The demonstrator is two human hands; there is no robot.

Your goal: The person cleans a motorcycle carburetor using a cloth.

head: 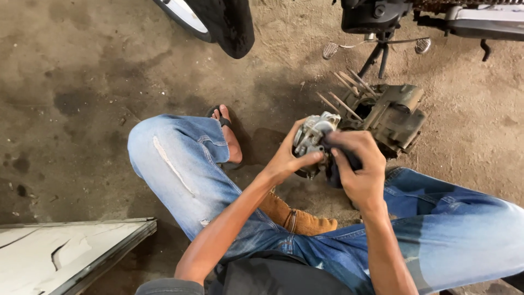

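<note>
Jeans on both knees frame the hands. Left hand grips a grey metal part between the knees, above the dirt floor; right hand presses a dark rag on it. Engine block with studs sits just behind, tyre farther off. Part's axis can't be told.

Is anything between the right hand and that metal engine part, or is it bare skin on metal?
A dark cloth lies between the right hand and the metal part. The left hand grips the part directly, nothing between.
</note>
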